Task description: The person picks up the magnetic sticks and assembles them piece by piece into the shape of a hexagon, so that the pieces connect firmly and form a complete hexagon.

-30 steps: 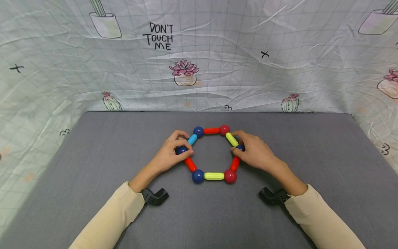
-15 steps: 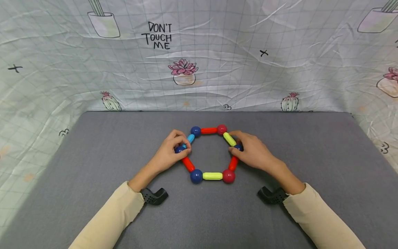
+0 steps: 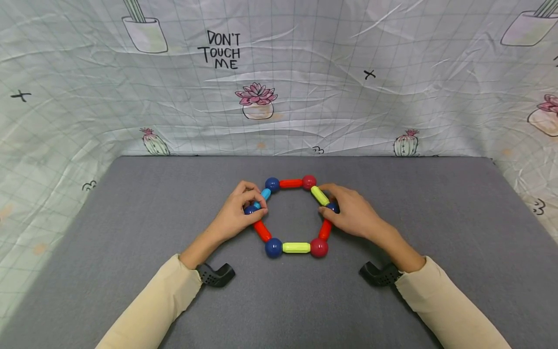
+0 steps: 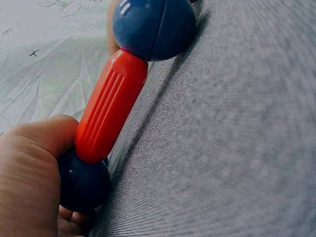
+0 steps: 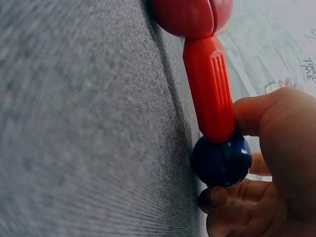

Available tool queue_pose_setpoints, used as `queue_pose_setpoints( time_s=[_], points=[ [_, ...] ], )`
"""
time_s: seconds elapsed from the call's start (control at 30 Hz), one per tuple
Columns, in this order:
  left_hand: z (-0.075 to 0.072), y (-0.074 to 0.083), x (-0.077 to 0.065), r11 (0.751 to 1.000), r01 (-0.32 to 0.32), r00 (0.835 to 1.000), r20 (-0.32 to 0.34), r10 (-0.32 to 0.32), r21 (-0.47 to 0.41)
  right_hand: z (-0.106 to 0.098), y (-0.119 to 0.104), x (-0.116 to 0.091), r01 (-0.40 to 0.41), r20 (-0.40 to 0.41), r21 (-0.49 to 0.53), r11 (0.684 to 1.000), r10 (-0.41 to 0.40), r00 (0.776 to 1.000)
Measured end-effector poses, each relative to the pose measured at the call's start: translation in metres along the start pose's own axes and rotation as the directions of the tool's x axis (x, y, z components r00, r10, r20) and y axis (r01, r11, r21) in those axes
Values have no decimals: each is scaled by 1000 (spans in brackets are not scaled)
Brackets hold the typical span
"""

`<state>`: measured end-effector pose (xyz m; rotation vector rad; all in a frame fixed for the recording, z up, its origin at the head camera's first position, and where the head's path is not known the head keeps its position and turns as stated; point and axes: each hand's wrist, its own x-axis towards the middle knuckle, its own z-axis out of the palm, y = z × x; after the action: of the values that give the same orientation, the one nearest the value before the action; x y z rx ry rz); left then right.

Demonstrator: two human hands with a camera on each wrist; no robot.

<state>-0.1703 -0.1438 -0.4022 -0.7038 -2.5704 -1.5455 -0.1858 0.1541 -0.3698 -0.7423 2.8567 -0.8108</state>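
A six-sided ring of magnetic sticks and balls lies on the grey mat. My left hand (image 3: 237,211) grips its left corner, thumb and fingers around a blue ball (image 4: 84,185) where a light blue stick (image 3: 263,197) meets a red stick (image 4: 112,106). At the opposite corner my right hand (image 3: 355,211) holds another blue ball (image 5: 222,160), joining a yellow-green stick (image 3: 320,196) to a red stick (image 5: 210,91). The far side is a red stick (image 3: 290,183) between a blue ball (image 3: 272,184) and a red ball (image 3: 309,182). A yellow-green stick (image 3: 296,247) forms the near side.
The grey mat (image 3: 279,305) spreads around the ring on all sides. Behind it hangs a pale printed cloth (image 3: 322,102) with plant drawings. A black wrist mount (image 3: 216,275) sticks out by the left wrist, and another black mount (image 3: 380,274) by the right.
The whole ring has slid slightly left across the mat, both hands moving along with it. Their holds on the two side corners stay much the same.
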Motion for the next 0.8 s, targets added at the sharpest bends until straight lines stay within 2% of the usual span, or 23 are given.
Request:
queue_pose_setpoints(
  time_s=[0.8],
  points=[
    [1,1,0,1000,14,1000,-1,-14,22,0,-3,0,-48,-7,-10,999,48,999]
  ],
)
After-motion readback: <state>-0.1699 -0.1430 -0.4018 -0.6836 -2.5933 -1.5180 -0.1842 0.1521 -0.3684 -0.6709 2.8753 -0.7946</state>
